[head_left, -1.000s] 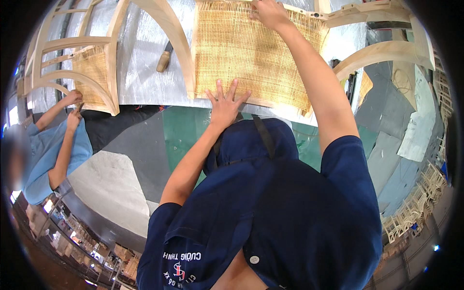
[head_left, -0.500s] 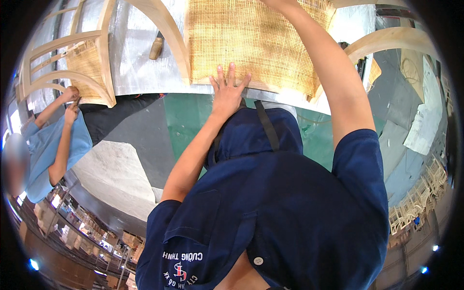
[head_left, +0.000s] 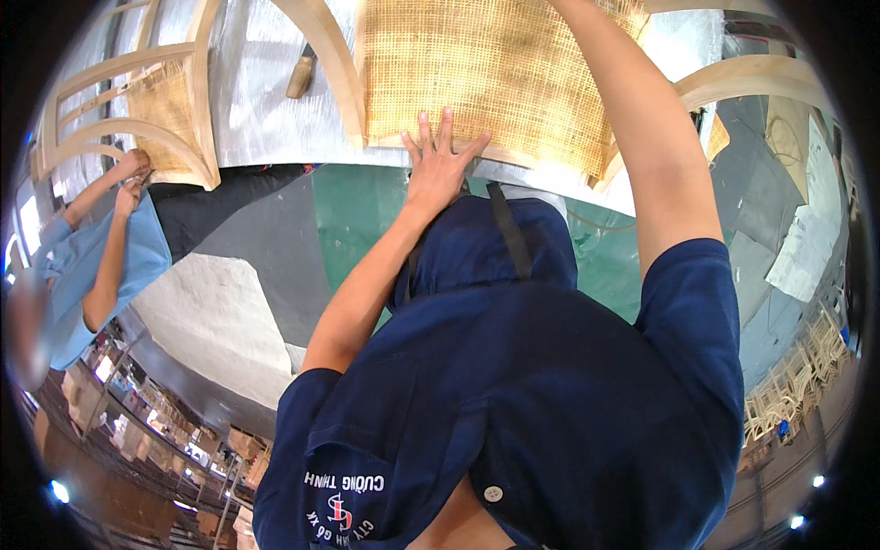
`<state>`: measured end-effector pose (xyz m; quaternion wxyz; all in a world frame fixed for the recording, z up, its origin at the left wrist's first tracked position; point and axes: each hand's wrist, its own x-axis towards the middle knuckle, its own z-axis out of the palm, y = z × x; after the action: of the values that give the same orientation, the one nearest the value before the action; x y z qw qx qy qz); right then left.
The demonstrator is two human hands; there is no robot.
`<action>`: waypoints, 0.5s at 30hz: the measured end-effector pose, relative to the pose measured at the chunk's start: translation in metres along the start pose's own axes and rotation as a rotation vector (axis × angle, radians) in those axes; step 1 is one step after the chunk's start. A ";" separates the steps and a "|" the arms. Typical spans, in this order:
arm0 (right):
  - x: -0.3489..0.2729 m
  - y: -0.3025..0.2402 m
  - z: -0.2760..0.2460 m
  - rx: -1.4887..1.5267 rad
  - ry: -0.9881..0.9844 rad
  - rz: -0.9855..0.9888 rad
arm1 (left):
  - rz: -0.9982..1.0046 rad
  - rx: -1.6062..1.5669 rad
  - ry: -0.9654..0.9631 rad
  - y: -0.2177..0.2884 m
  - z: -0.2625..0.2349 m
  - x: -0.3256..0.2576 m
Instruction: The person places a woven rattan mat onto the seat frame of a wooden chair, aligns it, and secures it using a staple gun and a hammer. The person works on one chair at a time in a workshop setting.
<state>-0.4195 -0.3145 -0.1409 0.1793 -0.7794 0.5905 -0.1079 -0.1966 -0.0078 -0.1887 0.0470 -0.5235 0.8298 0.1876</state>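
A woven cane sheet (head_left: 486, 78) lies over a pale wooden frame (head_left: 335, 64) on the metal-covered worktable. My left hand (head_left: 438, 167) rests on the near edge of the sheet, fingers spread and pointing away from me, holding nothing. Across the right part of the sheet my right arm (head_left: 632, 110) reaches to the far side. The right hand itself lies beyond the top edge of the picture, so its fingers and anything in them are hidden.
Left of the frame, a tool with a wooden handle (head_left: 299, 79) lies on the worktable (head_left: 252, 119). A co-worker in a light blue shirt (head_left: 110, 266) handles another cane-panelled wooden frame (head_left: 203, 110). Another curved wooden piece (head_left: 752, 78) stands at the right. Stacked wooden frames (head_left: 802, 376) stand farther right.
My right hand has passed out of the top of the picture. My left hand stays spread on the sheet's near edge, and the view has shifted slightly.
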 end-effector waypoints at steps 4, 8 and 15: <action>0.001 0.008 0.006 0.118 0.033 0.029 | 0.010 0.002 0.036 -0.001 0.003 0.000; 0.001 0.011 0.010 0.131 0.057 -0.015 | -0.011 0.007 -0.029 -0.001 0.005 0.001; 0.005 0.014 0.010 0.148 0.049 -0.022 | 0.012 0.018 0.037 -0.001 0.004 0.001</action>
<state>-0.4265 -0.3215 -0.1558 0.2208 -0.7677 0.5764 -0.1724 -0.1967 -0.0075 -0.1925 0.0353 -0.5214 0.8352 0.1710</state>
